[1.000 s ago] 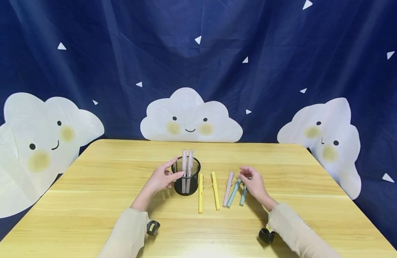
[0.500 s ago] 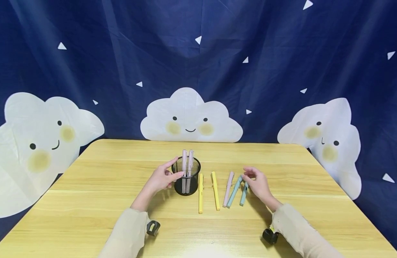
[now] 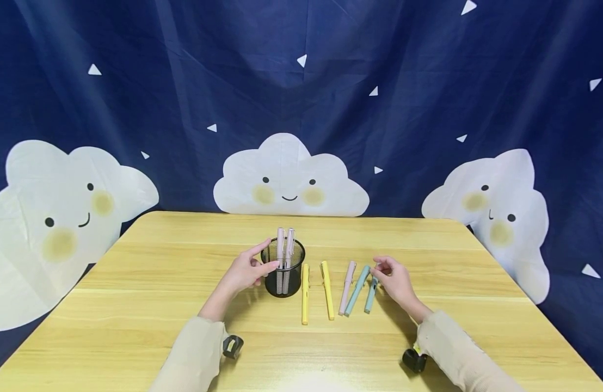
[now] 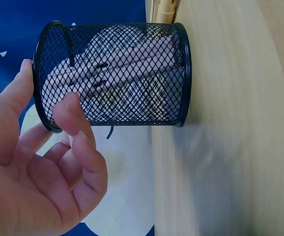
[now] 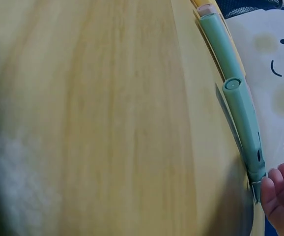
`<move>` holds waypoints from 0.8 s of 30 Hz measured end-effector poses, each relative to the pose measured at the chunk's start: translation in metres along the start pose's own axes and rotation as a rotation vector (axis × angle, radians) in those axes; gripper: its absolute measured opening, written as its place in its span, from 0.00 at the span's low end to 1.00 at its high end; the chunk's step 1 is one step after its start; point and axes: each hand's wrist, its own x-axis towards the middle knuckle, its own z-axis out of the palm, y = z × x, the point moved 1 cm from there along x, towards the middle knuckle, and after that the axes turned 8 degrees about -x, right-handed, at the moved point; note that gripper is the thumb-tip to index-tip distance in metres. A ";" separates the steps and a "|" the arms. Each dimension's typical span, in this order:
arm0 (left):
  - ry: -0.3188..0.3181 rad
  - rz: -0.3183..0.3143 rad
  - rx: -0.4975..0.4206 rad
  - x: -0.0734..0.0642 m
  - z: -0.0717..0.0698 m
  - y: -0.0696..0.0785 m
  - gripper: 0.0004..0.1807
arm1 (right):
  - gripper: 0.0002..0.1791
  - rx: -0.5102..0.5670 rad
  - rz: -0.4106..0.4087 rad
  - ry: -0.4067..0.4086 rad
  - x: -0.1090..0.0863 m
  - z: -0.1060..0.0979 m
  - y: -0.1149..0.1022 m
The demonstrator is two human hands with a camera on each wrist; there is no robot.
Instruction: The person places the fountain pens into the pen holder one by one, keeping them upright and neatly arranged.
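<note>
A black mesh pen cup (image 3: 291,280) holds two pale lilac pens (image 3: 280,245) upright. My left hand (image 3: 245,270) holds the cup at its rim; in the left wrist view the thumb is at the rim and a fingertip is against the mesh. Right of the cup lie two yellow pens (image 3: 305,294), a lilac pen (image 3: 348,286) and two teal pens (image 3: 357,291). My right hand (image 3: 395,280) is at the far end of the rightmost teal pen (image 5: 245,123), fingers loosely bent. In the right wrist view its fingertips are beside that end, with a gap between the visible digits.
The wooden table (image 3: 135,305) has rounded far corners. Behind it hangs a dark blue curtain (image 3: 404,125) with white cloud faces (image 3: 291,163). A black wrist device (image 3: 414,360) sits below each sleeve.
My right hand has moved slightly right, uncovering more of the teal pens' far ends. The pens, cup and left hand stay where they were.
</note>
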 end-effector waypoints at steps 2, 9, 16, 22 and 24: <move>0.001 -0.004 -0.002 0.000 0.000 0.000 0.38 | 0.14 -0.005 0.007 -0.002 0.000 -0.001 0.002; 0.002 -0.004 0.004 0.001 0.001 -0.002 0.38 | 0.17 0.045 0.134 -0.072 -0.002 -0.004 0.005; -0.001 -0.001 0.004 0.001 0.000 -0.002 0.38 | 0.25 0.034 0.194 -0.139 -0.003 -0.007 0.006; 0.000 -0.004 0.002 0.001 0.000 -0.001 0.37 | 0.30 0.024 0.221 -0.183 -0.002 -0.008 0.008; -0.002 0.001 0.001 0.001 0.000 -0.001 0.37 | 0.30 0.028 0.226 -0.196 -0.003 -0.008 0.009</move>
